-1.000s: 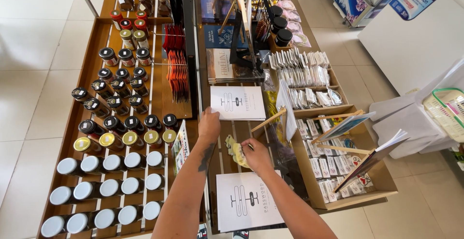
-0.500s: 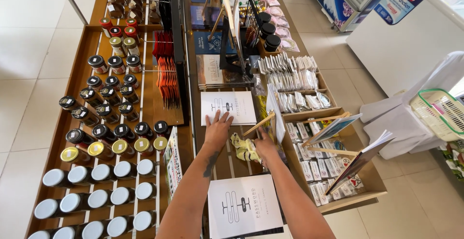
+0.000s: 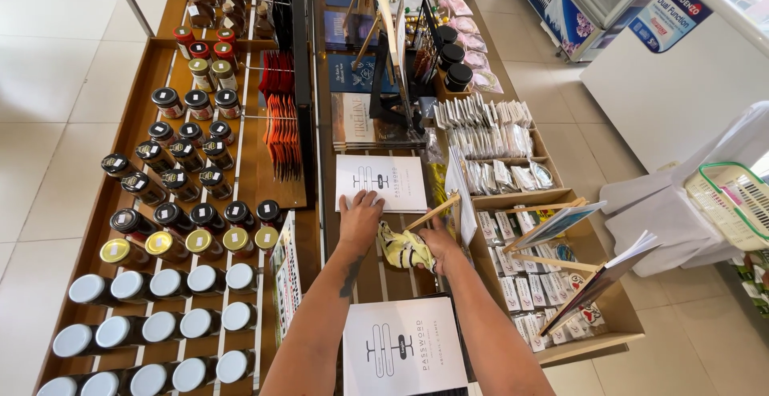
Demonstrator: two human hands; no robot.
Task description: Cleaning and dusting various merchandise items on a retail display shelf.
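Head view: right hand (image 3: 439, 244) closes around a yellow-and-white cloth (image 3: 403, 249) — bunched on the slatted wooden table (image 3: 376, 280) — while left hand (image 3: 360, 218) lies flat, fingers spread (gripping nothing), on the lower edge of a white booklet (image 3: 380, 182). Another white booklet (image 3: 403, 347) sits nearer; black-lidded jars (image 3: 180, 168) stand left.

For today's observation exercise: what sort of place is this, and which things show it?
Probably a small shop: a wooden display table with rows of jars, packets in trays, and a basket nearby.
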